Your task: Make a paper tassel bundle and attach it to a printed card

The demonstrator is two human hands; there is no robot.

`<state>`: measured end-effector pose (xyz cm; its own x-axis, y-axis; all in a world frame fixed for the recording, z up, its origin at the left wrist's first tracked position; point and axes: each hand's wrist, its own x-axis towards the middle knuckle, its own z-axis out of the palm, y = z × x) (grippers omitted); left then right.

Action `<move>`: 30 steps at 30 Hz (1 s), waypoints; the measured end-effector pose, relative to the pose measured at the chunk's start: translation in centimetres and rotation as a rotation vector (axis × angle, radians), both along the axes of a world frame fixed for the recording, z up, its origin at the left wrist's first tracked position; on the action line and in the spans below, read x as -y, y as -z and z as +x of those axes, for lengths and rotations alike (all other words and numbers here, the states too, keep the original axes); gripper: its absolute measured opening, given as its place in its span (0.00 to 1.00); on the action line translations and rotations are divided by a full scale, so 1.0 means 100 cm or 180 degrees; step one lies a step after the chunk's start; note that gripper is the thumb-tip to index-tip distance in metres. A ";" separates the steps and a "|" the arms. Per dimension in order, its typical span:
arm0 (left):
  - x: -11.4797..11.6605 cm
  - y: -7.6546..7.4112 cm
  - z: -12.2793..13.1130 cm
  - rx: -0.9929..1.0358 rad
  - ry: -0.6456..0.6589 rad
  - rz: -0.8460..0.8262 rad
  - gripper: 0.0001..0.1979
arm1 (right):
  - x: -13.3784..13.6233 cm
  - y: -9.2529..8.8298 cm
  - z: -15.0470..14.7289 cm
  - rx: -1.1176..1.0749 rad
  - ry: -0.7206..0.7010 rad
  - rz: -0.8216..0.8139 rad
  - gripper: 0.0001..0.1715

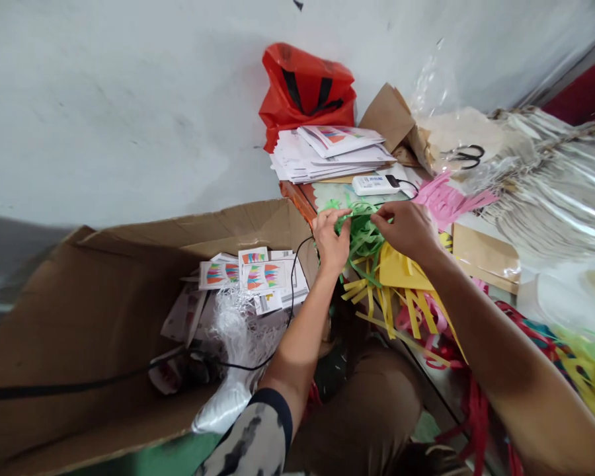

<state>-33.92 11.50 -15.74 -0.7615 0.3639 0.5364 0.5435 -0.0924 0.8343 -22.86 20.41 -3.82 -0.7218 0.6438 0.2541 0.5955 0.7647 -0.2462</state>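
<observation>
Fingers of the left hand (330, 239) pinch a strip of the green paper fringe (363, 233), thumb pressed against forefinger, while the right hand (407, 230) meets it from the other side, its fingertips (377, 219) closed on the same green strip. This fringe lies between and just under the two hands, at the near edge of the table (297, 196).

Below the fingers, yellow fringe (396, 277) hangs off the table, with pink and red strips trailing further down toward the knee. The thin green strips look likely to tear if the two pinches pull apart too hard, and the loose yellow tails could tangle with them.

Beyond the fingers sit a white charger (373, 184), a stack of printed cards (327, 155) and a red plastic bag (305, 89); whether anything is in the bag cannot be told. Scissors (465, 156) lie further right of them.

Left of the fingers, an open cardboard box (99, 311) holds printed cards with coloured fan shapes, crumpled clear wrap and a black cable (258, 360) running across it. That cable passes near the left wrist and could snag on it.
</observation>
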 end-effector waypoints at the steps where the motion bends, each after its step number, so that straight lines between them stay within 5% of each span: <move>1: -0.003 0.001 -0.001 0.0024 0.0006 0.0034 0.07 | -0.003 -0.002 0.001 0.0049 -0.0022 0.0033 0.13; 11: -0.004 -0.008 0.006 -0.0221 -0.0004 -0.0111 0.08 | -0.011 -0.009 0.008 -0.0276 0.0317 -0.0002 0.09; 17: -0.022 -0.016 0.007 -0.0367 0.0074 -0.0181 0.09 | -0.007 -0.013 0.008 -0.0590 0.0065 -0.0017 0.09; 30: -0.040 -0.001 -0.015 -0.0159 0.0044 -0.0668 0.32 | -0.032 -0.077 0.055 -0.1900 0.0682 0.0506 0.05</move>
<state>-35.45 15.50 -15.64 -0.7300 0.4818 0.4847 0.5845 0.0727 0.8081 -17.39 23.63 3.87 -0.2870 0.6793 0.6755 0.5346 0.6987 -0.4755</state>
